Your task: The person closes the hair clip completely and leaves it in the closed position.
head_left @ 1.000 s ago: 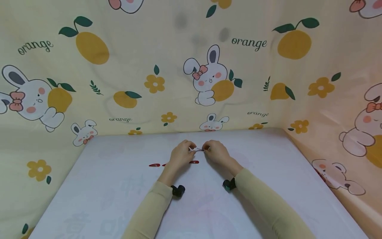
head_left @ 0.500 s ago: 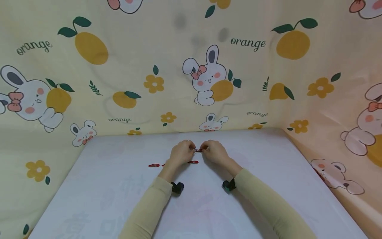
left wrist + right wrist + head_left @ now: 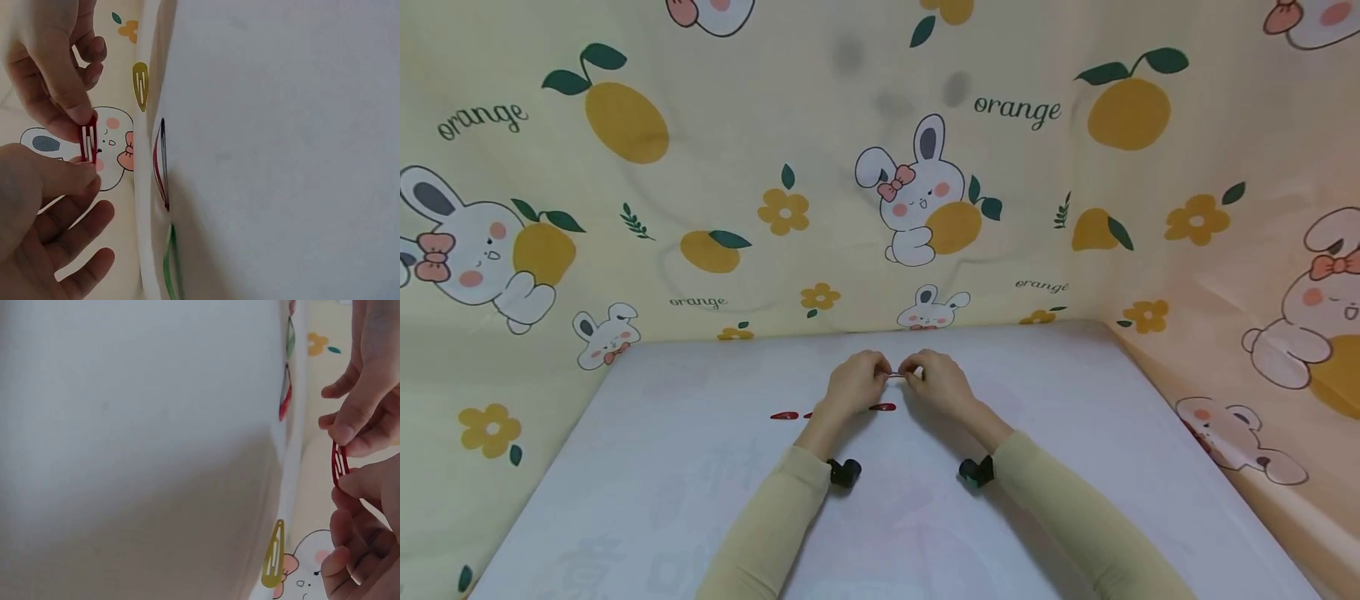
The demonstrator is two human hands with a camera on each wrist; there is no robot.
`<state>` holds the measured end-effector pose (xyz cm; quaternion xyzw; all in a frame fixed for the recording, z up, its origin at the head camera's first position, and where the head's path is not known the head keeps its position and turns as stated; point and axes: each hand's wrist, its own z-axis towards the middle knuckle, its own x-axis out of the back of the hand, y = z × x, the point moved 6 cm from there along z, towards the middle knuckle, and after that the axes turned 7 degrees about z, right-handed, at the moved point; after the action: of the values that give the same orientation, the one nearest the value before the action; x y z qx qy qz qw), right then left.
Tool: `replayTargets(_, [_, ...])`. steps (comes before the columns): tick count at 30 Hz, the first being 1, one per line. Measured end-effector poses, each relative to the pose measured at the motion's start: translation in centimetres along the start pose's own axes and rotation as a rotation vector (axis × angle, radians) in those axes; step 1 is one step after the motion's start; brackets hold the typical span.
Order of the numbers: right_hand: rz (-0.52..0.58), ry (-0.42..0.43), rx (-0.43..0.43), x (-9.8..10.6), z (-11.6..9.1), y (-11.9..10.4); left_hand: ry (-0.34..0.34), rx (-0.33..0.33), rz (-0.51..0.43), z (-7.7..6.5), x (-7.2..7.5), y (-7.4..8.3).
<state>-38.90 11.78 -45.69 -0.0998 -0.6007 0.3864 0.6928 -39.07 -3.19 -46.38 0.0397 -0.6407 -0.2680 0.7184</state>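
A small red snap hair clip (image 3: 896, 375) is held up between the two hands, above the far part of the table. My left hand (image 3: 856, 381) pinches one end of it with thumb and finger. The other end is pinched by my right hand (image 3: 938, 382), the fingertips of both hands nearly meeting. In the left wrist view the clip (image 3: 89, 142) shows its slotted frame, with its ends covered by fingers. Under the hands lie a yellow clip (image 3: 140, 86), a red clip (image 3: 161, 165) with its two parts bowed apart, and a green clip (image 3: 170, 262), likewise bowed.
Red clips lie in a row on the white table (image 3: 700, 500), one (image 3: 785, 415) left of the left forearm and one (image 3: 883, 407) right of it. A patterned cloth (image 3: 820, 108) with rabbits and oranges hangs behind. Black wrist cameras sit at both cuffs.
The hands have drawn slightly closer together. The clip between them showed two parts spread apart a second ago and now looks like a narrow strip in the head view.
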Motion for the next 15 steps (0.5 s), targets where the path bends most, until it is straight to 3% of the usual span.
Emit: replayTargets(15, [0.252,0.202,0.049,2.6,-1.7,-1.0,0.201,-0.022,-0.071,-1.6,1.7,2.5])
